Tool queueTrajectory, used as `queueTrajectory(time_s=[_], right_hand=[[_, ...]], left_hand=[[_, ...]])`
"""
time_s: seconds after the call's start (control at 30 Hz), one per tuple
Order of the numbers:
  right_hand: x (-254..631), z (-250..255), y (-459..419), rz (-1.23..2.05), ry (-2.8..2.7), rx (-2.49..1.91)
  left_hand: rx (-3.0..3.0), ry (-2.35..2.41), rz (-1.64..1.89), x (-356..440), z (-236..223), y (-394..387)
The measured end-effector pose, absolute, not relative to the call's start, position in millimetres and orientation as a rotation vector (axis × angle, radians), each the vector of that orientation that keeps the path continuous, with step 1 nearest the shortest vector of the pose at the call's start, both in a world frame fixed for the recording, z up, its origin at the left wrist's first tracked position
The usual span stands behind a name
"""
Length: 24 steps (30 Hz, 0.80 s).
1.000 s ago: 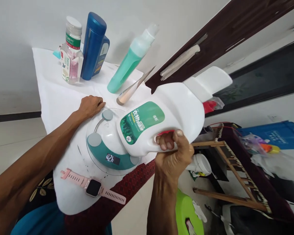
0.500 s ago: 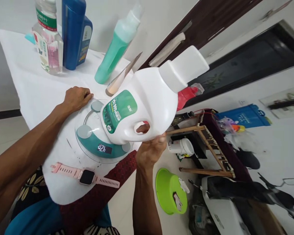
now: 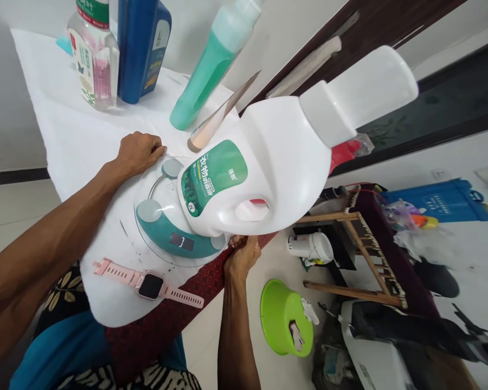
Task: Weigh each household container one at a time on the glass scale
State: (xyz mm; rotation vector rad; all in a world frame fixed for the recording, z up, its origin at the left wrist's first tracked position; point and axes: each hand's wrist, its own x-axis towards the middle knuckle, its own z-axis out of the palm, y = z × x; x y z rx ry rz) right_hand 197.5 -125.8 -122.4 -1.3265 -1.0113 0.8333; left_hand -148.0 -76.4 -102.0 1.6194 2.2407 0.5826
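Note:
A large white jug of clothing disinfectant [image 3: 284, 157], with a green label and white cap, stands on a round glass scale [image 3: 174, 216]. The scale's small display [image 3: 181, 242] is lit, its reading unclear. My left hand [image 3: 140, 150] rests on the white cloth at the scale's far left rim, fingers curled in, with nothing visible in them. Below the jug's handle side, my right hand [image 3: 243, 260] is at the table's edge, apart from the handle. Its fingers are partly hidden by the jug, so their grip does not show. A pink-strapped smartwatch [image 3: 150, 285] lies nearer me.
Behind the scale stand a clear bottle [image 3: 93, 65], a blue bottle [image 3: 142, 54], a green liquid bottle [image 3: 207, 70] and a beige tube [image 3: 215, 122]. Right of the table, a lime basin [image 3: 276, 319] and a white bucket [image 3: 311, 246] are on the floor.
My right hand has come off the jug's side and moved down to the table edge. The scale's display has changed. The view has shifted slightly; my left hand stays by the scale.

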Motion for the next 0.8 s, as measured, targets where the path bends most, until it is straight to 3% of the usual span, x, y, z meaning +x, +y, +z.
queueTrajectory(time_s=[0.27,0.47,0.63,0.8], right_hand=[[176.8,-80.1,-136.7,0.558,-1.229,-1.271],[128.5,-18.6,-140.1,0.887,-1.226,-0.916],[116.9,5.5,-143.5,1.074,-1.311,-0.916],[116.8,15.1,-130.6,1.011,-1.164,-0.939]], left_hand=[[1.611,2.242,0.568,-145.7,-97.2,-77.3],[1.605,2.273,0.525,-145.7,-94.6,-76.5],[1.586,2.268,0.537,-149.1,-95.8,-75.5],[1.599,2.298,0.551,-150.2,-96.4,-75.8]])
